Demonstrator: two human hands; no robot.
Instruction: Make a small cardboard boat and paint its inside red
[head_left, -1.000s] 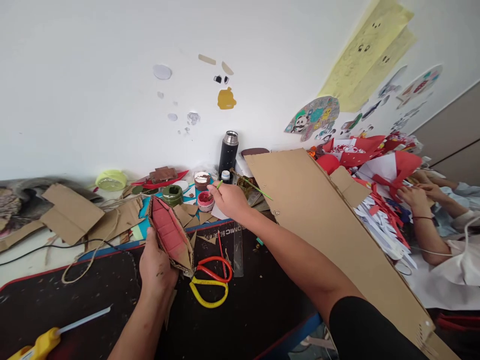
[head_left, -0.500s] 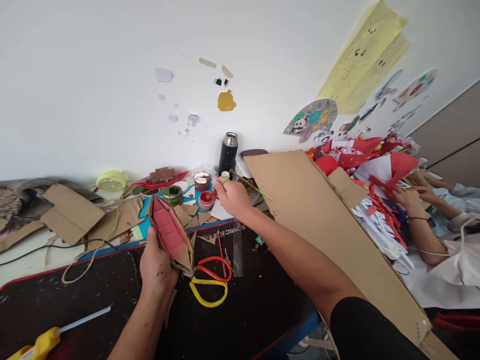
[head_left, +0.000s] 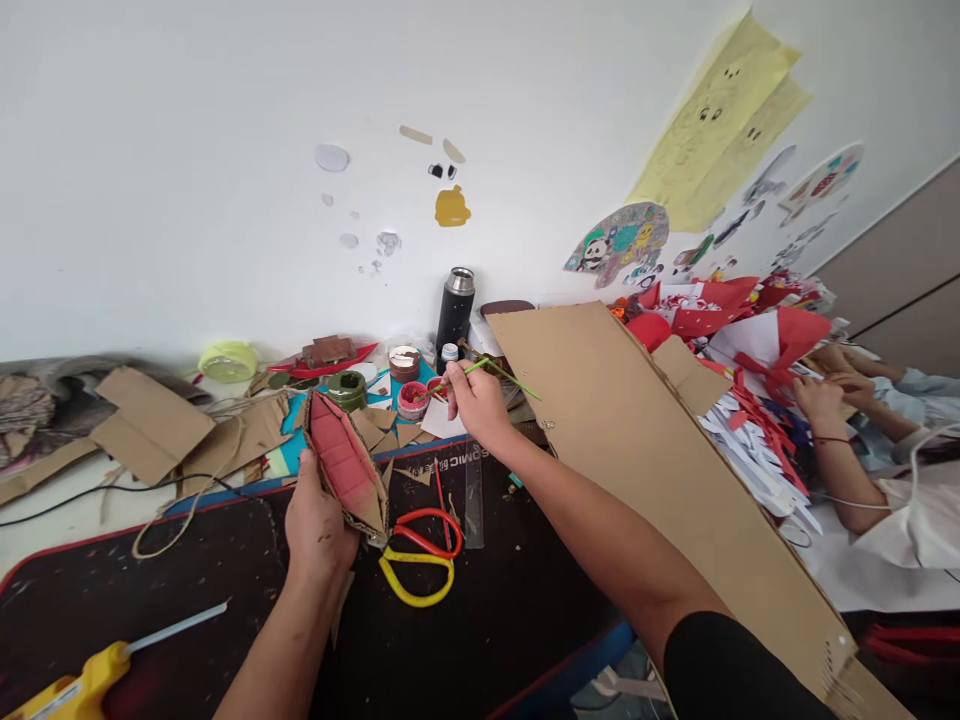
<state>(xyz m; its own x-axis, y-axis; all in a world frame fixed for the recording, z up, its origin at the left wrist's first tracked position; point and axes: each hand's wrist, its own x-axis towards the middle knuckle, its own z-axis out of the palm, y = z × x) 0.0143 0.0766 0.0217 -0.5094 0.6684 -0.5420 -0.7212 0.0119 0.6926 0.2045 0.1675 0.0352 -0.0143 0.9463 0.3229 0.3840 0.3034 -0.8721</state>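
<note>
My left hand (head_left: 316,520) holds a small boat-shaped cardboard piece (head_left: 345,458), its inside painted pinkish red except for bare brown cardboard at the near end. Pinched in my right hand (head_left: 474,398) is a thin green-handled paintbrush (head_left: 478,367), its tip at an open jar of red paint (head_left: 412,400). A green paint jar (head_left: 346,390) and a brown-and-white one (head_left: 404,362) stand beside and behind the red jar. Scissors with red and yellow handles (head_left: 421,578) lie on the dark mat, right of my left hand.
A black thermos (head_left: 455,312) stands by the wall. A large cardboard sheet (head_left: 637,450) leans across the right side. At lower left lies a yellow glue gun (head_left: 97,680). Cardboard scraps (head_left: 154,425) cover the back left. Another person's hands (head_left: 821,405) are at far right.
My right hand has shifted slightly right and down, and the brush's tip now shows at the red jar. The boat-shaped piece stays in my left hand.
</note>
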